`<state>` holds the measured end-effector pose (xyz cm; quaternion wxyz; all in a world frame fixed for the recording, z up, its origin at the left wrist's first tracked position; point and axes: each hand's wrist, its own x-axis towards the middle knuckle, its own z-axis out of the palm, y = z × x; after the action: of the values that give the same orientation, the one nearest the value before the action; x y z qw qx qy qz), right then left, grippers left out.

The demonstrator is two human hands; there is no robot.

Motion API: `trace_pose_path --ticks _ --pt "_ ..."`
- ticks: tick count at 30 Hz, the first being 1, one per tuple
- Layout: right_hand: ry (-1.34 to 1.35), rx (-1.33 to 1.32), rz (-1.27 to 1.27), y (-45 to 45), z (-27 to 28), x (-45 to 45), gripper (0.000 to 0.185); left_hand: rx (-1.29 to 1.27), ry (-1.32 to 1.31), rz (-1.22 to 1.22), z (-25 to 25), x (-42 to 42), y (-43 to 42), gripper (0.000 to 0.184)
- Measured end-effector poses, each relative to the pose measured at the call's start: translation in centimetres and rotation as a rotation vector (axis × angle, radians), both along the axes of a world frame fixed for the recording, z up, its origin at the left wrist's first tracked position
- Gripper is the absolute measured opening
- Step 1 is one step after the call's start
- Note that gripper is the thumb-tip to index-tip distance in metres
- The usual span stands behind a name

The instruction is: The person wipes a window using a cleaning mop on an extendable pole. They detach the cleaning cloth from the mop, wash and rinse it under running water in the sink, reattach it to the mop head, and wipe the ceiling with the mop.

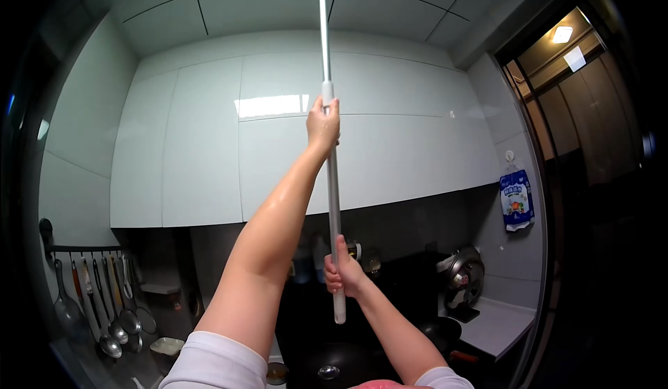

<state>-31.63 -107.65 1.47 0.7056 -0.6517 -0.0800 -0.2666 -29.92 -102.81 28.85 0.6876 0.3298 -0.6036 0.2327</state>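
Note:
A long metal pole [334, 201] with a pale grey collar stands nearly upright before me. Its upper end runs out of the top of the view, so what it carries there is hidden. My left hand [323, 126], raised high, is closed around the pole just below the collar [328, 91]. Lower down, my right hand [342, 271] wraps the shaft near its bottom end, with the thumb pointing up along it. The capped lower tip [339, 314] hangs free below that hand.
White wall cabinets [202, 152] span the back under a panelled ceiling [264, 3]. Ladles and spatulas [104, 298] hang at left. A lidded wok [334, 364] sits below. A blue packet [515, 201] hangs on the right wall above a round metal lid [463, 278], beside a dark doorway [591, 180].

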Motion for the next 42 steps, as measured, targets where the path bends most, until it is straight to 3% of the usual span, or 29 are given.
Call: trace_pose_path --ticks 5,9,11,19,30,34,42 --pt "0.035 0.083 0.048 0.0 -0.9 1.5 0.075 0.09 0.095 0.052 -0.9 3.3 -2.6 0.034" --pt "0.076 0.161 0.243 1.1 -0.7 1.6 0.072 0.158 0.213 0.076 -0.1 8.3 -4.9 0.032" --pt "0.082 0.154 0.149 2.0 -1.0 1.5 0.07 0.168 0.215 0.056 -0.7 9.9 -5.1 0.031" --pt "0.064 0.01 0.013 3.0 -4.2 2.8 0.07 0.056 0.157 -0.205 -4.6 8.4 2.7 0.034" --pt "-0.101 -0.242 -0.13 9.3 1.8 8.3 0.072 -0.142 0.035 -0.157 0.2 9.4 14.9 0.038" --pt "-0.089 -0.244 -0.142 9.5 3.3 11.9 0.074 -0.129 0.003 -0.072 2.3 12.4 14.8 0.04" --pt "-0.024 -0.174 -0.092 10.0 2.4 17.3 0.074 -0.104 0.035 0.037 1.2 17.6 14.2 0.037"
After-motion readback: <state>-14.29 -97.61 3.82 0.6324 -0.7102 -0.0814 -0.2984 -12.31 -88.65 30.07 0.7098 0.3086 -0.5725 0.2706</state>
